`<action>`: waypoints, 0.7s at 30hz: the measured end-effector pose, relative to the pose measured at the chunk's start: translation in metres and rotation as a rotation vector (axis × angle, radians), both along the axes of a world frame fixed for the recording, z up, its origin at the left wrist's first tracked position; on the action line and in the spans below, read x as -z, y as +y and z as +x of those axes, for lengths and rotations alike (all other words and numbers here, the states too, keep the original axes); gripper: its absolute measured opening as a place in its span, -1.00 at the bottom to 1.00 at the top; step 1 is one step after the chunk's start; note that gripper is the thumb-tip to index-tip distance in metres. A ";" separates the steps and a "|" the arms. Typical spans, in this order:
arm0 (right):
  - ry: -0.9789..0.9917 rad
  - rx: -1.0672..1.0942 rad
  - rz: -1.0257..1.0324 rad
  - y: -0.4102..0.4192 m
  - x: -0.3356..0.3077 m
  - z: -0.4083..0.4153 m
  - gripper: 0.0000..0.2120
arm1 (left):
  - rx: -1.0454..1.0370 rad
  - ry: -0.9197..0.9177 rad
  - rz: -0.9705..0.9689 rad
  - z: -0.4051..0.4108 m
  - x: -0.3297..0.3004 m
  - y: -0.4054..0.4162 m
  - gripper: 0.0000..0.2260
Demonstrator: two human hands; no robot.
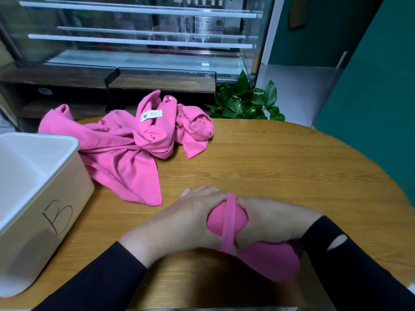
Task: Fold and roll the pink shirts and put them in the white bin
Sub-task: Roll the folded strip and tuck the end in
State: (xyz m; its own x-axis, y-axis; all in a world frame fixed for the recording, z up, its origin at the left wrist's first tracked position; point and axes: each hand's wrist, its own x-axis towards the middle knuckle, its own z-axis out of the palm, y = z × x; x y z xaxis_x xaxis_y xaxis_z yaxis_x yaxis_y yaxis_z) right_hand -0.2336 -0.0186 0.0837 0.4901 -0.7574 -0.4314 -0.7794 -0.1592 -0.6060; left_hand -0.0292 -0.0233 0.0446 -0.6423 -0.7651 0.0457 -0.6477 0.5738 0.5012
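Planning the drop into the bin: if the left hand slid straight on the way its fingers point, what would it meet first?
Probably the crumpled pink shirt, not the white bin; depth is uncertain.

Looks like café or bakery shop floor. Glass display case (143, 34) with empty lit shelves on dark wood counter (164, 83). Round wooden table (280, 158) in front. Potted plant (244, 102) beside case. Teal walls (379, 81), pale tiled floor (298, 86).
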 end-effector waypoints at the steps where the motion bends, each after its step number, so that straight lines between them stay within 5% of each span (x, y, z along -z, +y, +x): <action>1: 0.023 0.014 -0.049 -0.002 0.004 0.002 -0.28 | -0.022 0.009 0.010 0.003 0.003 -0.002 -0.22; 5: 0.051 0.117 -0.098 -0.001 0.016 -0.010 0.05 | -0.161 0.168 0.127 0.029 0.019 -0.011 -0.18; 9: 0.087 0.126 -0.187 0.010 0.034 -0.023 -0.17 | -0.195 0.134 0.135 0.049 0.031 -0.009 -0.22; 13: 0.045 0.080 -0.313 0.008 0.043 -0.010 -0.38 | -0.086 -0.110 -0.074 0.042 0.021 -0.010 -0.11; 21: 0.033 0.089 -0.296 0.000 0.050 0.009 -0.34 | -0.080 -0.343 -0.176 0.029 0.016 -0.009 -0.22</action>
